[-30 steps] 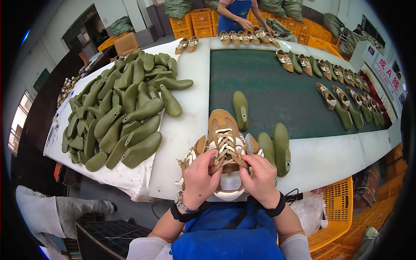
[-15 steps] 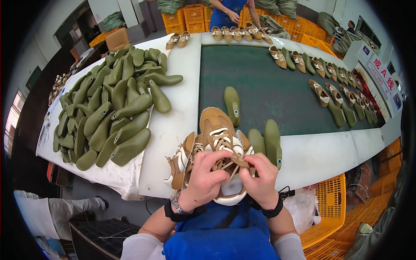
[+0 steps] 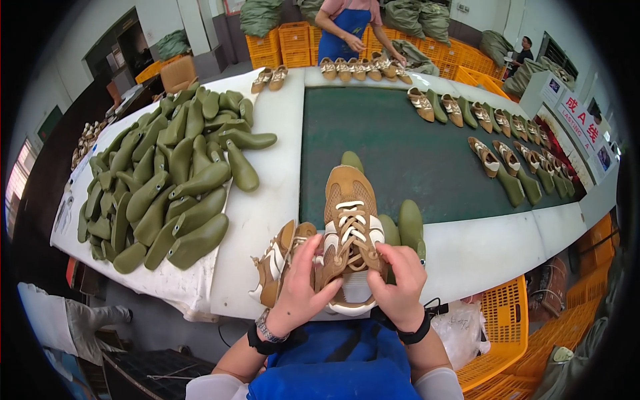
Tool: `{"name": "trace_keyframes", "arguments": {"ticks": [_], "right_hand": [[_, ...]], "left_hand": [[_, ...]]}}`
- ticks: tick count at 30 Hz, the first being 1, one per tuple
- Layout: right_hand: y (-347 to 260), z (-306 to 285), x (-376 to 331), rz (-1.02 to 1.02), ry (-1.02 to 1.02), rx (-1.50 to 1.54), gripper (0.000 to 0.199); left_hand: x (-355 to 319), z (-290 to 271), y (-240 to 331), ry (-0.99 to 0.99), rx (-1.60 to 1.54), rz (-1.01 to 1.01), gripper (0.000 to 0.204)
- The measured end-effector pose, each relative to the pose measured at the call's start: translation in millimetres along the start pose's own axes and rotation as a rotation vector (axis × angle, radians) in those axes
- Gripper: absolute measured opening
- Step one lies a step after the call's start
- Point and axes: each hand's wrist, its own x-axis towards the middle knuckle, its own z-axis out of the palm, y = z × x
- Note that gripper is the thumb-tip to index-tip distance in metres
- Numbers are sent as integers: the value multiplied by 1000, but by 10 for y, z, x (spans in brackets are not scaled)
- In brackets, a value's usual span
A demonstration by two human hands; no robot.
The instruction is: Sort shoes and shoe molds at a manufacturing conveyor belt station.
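In front of me, a brown and white sneaker (image 3: pixel 349 187) points its toe away, its collar spread toward me. Its tan and white laces are crossed over the tongue. My left hand (image 3: pixel 298 288) grips the left side of the collar, thumb at the opening. On the opposite side my right hand (image 3: pixel 400 283) has its thumb and fingers on the upper. Beside my left hand stand other brown and white sneakers (image 3: pixel 272 265), partly covered by it. Green shoe lasts (image 3: pixel 411 227) lie beyond my right hand, and another green last (image 3: pixel 352 160) shows past the toe.
A big pile of green lasts (image 3: pixel 167 180) covers the white table at left. Rows of shoes with lasts (image 3: pixel 513 175) line the green mat's (image 3: pixel 380 127) right side. Across the table a co-worker in a blue apron (image 3: pixel 347 33) handles shoes. A yellow crate (image 3: pixel 505 320) stands at lower right.
My fingers have left the laces and moved apart to the two sides of the sneaker's collar. The laces now lie exposed on the tongue. The view has shifted slightly.
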Motion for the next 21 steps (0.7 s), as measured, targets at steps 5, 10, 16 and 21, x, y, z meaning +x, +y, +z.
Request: {"name": "trace_keyframes", "arguments": {"ticks": [5, 10, 16, 21], "right_hand": [[107, -78, -24, -45, 8, -143, 31], [156, -123, 0, -71, 20, -198, 27], [139, -246, -64, -41, 28, -110, 31], [620, -522, -154, 46, -32, -158, 35]], "left_hand": [[-193, 20, -70, -229, -213, -160, 81], [-242, 49, 413, -290, 286, 204, 51], [-2, 66, 426, -439, 217, 262, 29], [881, -302, 48, -336, 437, 216, 25]]}}
